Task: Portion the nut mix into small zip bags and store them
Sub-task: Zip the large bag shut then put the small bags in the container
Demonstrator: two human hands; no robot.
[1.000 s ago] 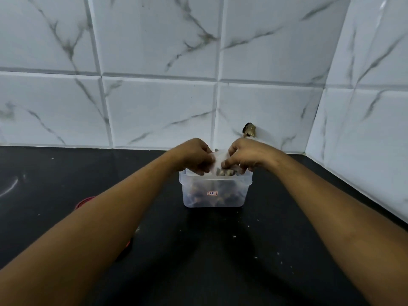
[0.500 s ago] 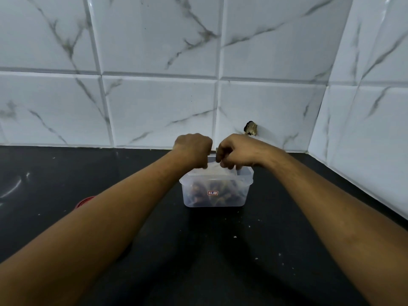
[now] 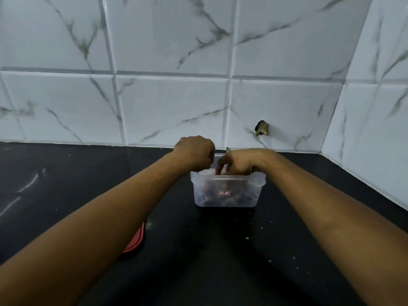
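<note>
- The black tabletop (image 3: 198,261) carries everything in view. No loose zip bags and no separate heap of nuts lie on it, so the portioning looks largely done.
- The clear plastic container (image 3: 254,195) stands open near the tiled wall. Dark nut mix (image 3: 207,195) shows through its frosted side, and I cannot tell whether it is loose or already bagged.
- A red lid (image 3: 135,240) lies on the tabletop, well apart from the container and half hidden under the left forearm. Closing the container is not yet done.
- The left hand (image 3: 194,153) hovers over the container's left rim with its fingers curled under. Whether they pinch anything cannot be told.
- The right hand (image 3: 237,163) dips its fingers (image 3: 219,167) into the container's mouth. Their tips are hidden, so their grip cannot be told. This looks like the storing step.
- A pale film (image 3: 206,172) at the rim may be a zip bag.
- Crumbs (image 3: 247,238) dot the tabletop, left to wipe.
</note>
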